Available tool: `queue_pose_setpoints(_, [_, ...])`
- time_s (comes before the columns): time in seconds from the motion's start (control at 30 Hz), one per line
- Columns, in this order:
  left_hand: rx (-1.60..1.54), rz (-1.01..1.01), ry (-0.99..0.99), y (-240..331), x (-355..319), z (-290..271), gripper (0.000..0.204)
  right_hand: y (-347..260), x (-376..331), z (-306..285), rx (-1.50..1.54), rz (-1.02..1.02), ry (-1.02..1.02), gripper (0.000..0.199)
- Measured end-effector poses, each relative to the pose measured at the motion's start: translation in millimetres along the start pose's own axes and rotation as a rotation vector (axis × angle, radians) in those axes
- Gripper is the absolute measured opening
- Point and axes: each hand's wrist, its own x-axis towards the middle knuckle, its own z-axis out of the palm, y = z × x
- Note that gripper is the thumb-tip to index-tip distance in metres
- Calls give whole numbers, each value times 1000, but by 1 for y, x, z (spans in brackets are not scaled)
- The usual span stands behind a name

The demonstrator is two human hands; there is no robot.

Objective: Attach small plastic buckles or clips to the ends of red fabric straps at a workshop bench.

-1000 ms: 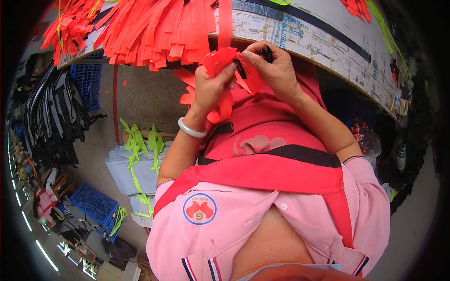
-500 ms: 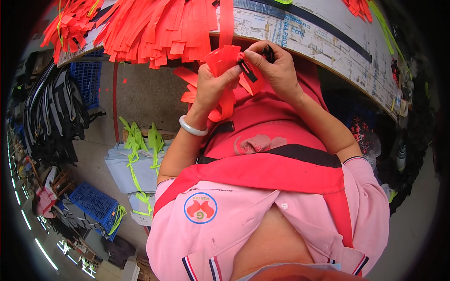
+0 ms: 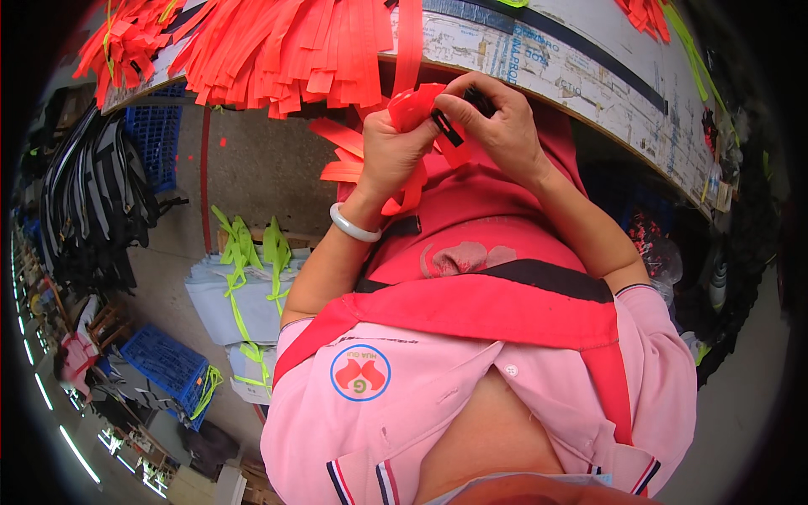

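left hand (image 3: 394, 153) is gripping a bunched orange strap (image 3: 412, 106) | right hand (image 3: 500, 128) is pinching a black clip (image 3: 448, 130) between the two hands, more black bits (image 3: 481, 101) poking from its grip | white bangle (image 3: 354, 224) is circling the left wrist | past both hands, loads of orange straps (image 3: 290, 59) are hanging off the table (image 3: 627, 135)

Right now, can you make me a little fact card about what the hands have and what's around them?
Left hand: gripping red-orange straps
Right hand: fingers curled around dark pieces
Between the hands: slim black piece
Left wrist: white bangle
Table: pile of red-orange strips hanging over its edge
Clothes: red apron, pink shirt
Far left: blue crate, bundle of dark straps
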Motion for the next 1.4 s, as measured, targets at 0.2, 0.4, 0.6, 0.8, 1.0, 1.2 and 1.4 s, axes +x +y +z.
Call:
queue_pose_setpoints(0.2, [166, 92, 45, 1, 1, 5, 16, -1, 4, -2, -300, -85, -29, 18])
queue_pose_setpoints(0.4, [117, 46, 42, 0, 2, -4, 16, -2, 3, -8, -122, 70, -162, 21])
queue_pose_setpoints(0.6, [72, 14, 17, -3, 4, -6, 15, -1, 8, -14, -50, 99, -247, 22])
queue_pose_setpoints(0.8, [-14, -53, -16, -8, 7, -8, 15, 10, 6, -7, -131, -85, -111, 20])
queue_pose_setpoints(1.0, [-26, -74, -42, -12, 8, -6, 18, 14, 1, -5, -50, 27, -75, 18])
queue_pose_setpoints(1.2, [120, 79, -51, 2, 11, 0, 22, 12, 2, -6, -244, -246, -33, 15])
queue_pose_setpoints(1.4, [118, 76, -74, 3, 17, 3, 22, 5, 3, -9, -134, -125, -44, 13])
